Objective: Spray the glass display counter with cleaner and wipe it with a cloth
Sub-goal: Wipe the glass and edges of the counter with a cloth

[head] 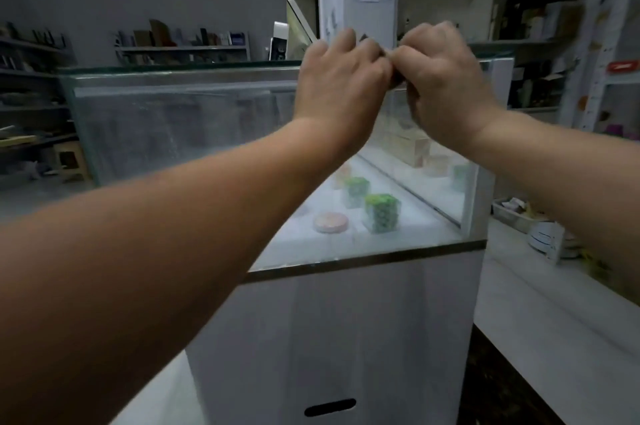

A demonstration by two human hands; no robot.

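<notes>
The glass display counter [166, 126] stands in front of me on a white cabinet base [346, 338]; its glass looks hazy and streaked. Both hands are raised in front of its upper edge. My left hand [341, 78] and my right hand [440, 85] have curled fingers and meet at the fingertips. Between them shows a small dark thing [395, 80], pinched by both hands and mostly hidden; I cannot tell what it is. No spray bottle is in view.
Inside the counter lie green patterned boxes [381, 213], a round pink tin [330, 222] and pale boxes [412, 151]. A white worktop [554, 303] with small clutter runs along the right. Shelves with goods fill the back wall and the right side.
</notes>
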